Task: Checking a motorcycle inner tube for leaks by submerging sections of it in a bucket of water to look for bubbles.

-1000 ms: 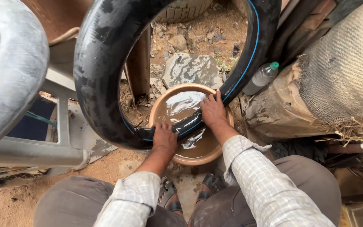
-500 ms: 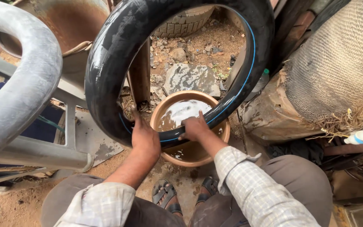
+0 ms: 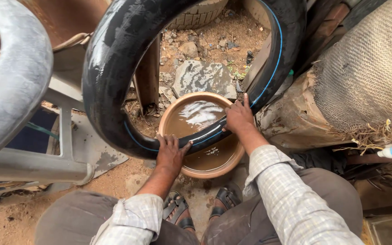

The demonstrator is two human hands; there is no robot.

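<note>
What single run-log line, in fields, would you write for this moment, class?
left hand: grips black inner tube | right hand: presses tube's lower arc | tube: dipped in brown basin of muddy water | person: squatting, sandals

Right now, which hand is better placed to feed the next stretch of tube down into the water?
Probably the right hand. It grips the black tube where it rises out of the basin, so it could pull that side down. The left hand presses the dipped part at the near rim.
</note>
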